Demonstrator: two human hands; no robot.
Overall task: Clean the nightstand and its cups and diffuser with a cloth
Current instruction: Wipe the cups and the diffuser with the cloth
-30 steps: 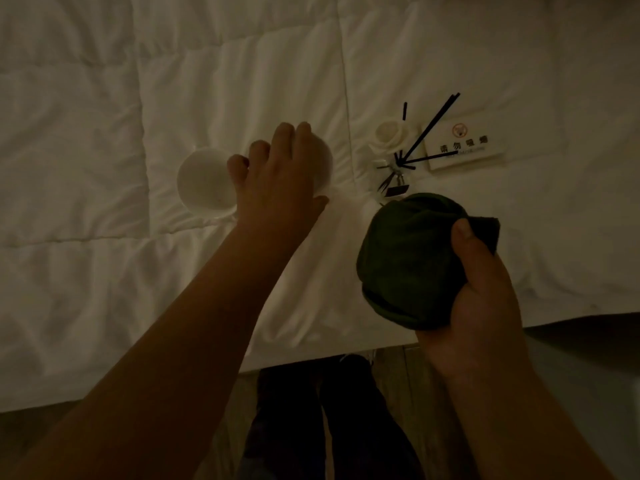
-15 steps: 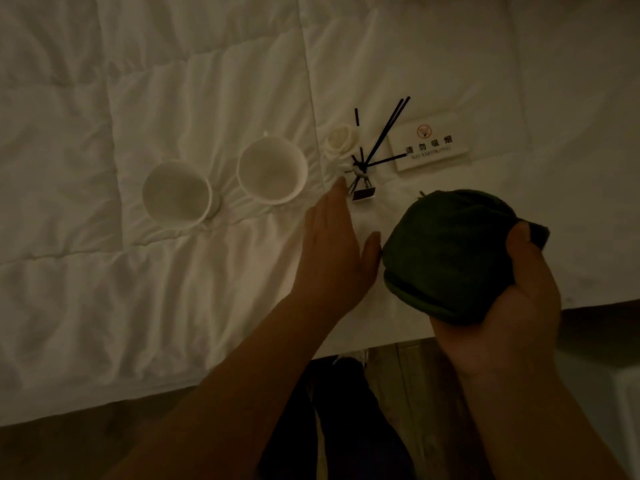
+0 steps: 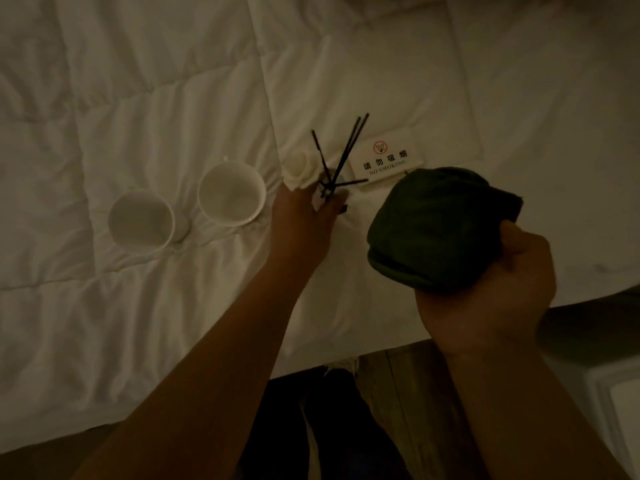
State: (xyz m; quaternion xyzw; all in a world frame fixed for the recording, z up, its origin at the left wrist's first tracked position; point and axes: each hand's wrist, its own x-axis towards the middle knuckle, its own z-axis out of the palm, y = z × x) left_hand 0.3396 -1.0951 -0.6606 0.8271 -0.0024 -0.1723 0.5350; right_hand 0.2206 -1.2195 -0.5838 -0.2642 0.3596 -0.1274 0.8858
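White bedding (image 3: 138, 98) holds cups (image 3: 231, 193), diffuser (image 3: 329, 188).

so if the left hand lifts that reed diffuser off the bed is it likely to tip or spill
Probably tippy: the diffuser is small, its long dark reeds splay high above it, and it sits on a soft quilt. The reeds look loose, so they may shift. The left hand should keep it upright.

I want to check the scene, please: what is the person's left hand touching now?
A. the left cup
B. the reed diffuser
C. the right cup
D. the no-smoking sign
B: the left hand has its fingertips at the base of the reed diffuser, apart from both cups and the sign.
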